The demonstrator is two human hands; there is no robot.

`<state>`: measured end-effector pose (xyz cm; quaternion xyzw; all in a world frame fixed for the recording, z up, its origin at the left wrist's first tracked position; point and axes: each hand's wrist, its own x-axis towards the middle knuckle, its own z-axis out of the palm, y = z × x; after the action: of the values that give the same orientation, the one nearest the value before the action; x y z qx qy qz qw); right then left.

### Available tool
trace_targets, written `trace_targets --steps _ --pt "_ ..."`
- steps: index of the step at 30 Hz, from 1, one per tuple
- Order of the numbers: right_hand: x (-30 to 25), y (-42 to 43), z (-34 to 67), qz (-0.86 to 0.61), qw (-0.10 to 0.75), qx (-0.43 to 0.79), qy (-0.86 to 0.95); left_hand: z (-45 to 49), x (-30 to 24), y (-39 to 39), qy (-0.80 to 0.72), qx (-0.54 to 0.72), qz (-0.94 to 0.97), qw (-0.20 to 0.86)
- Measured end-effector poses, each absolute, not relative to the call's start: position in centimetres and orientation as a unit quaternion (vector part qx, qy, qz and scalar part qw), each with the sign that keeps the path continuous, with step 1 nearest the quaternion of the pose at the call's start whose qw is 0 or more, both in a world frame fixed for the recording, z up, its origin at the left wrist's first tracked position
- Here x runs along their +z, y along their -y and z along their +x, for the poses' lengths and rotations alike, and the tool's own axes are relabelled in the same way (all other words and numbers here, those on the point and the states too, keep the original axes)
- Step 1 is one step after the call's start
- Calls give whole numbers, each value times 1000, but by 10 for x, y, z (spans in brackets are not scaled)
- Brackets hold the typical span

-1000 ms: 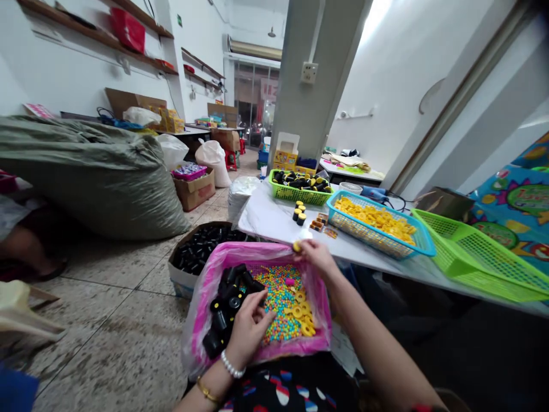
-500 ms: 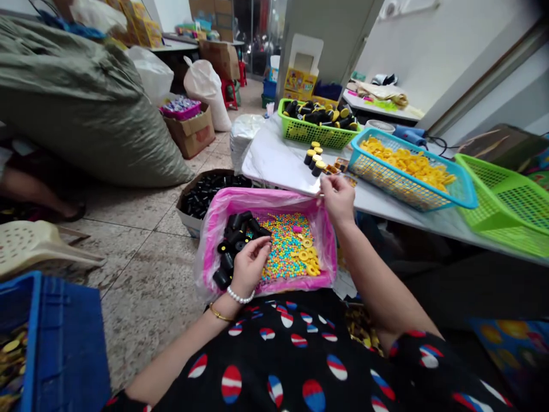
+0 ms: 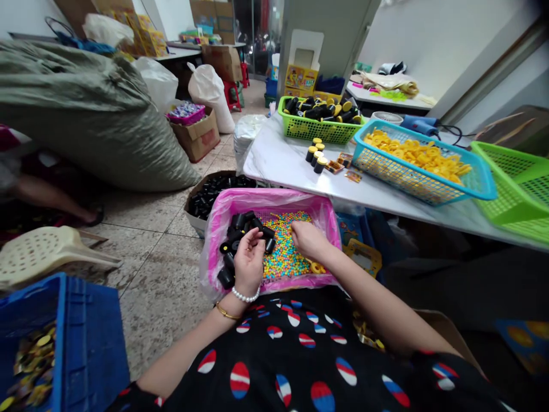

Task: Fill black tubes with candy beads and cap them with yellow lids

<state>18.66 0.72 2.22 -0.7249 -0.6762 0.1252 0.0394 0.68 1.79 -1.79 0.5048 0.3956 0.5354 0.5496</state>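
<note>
I note my left grip (image 3: 247, 264) curled, clamped on a black cylinder (image 3: 269, 246) among others in the pink-lined box (image 3: 274, 199). Right grip (image 3: 309, 240) sits just beside, on the colored beads (image 3: 283, 254); clamped or not, I cannot tell.

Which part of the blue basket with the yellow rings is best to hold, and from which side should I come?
Probably hold the blue basket by its rim with both hands, coming from the long side nearest you. That side overhangs nothing and faces you across the table. The basket is wide and full of yellow rings, so two hands should keep it level.
</note>
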Motion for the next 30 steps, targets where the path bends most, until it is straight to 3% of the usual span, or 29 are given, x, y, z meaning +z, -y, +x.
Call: trace_targets --steps 7,13,19,22,24,28,30 --pt "5 -58 157 -693 102 167 693 6 -17 -19 -404 523 515 546" --pt "9 -36 196 -637 133 161 742 7 -28 -22 -418 400 582 572" --pt "12 1 215 -620 -24 107 776 16 -34 -22 -409 412 559 592" --pt "5 11 203 -594 -33 130 793 13 -30 -20 -395 422 561 593" --pt "1 16 200 -581 26 166 797 8 -26 -18 -389 430 563 589" --pt "-6 27 205 -581 309 300 691 0 -13 -11 -343 417 640 546" --pt "-8 33 204 -570 392 366 623 0 -6 -9 -302 396 714 492"
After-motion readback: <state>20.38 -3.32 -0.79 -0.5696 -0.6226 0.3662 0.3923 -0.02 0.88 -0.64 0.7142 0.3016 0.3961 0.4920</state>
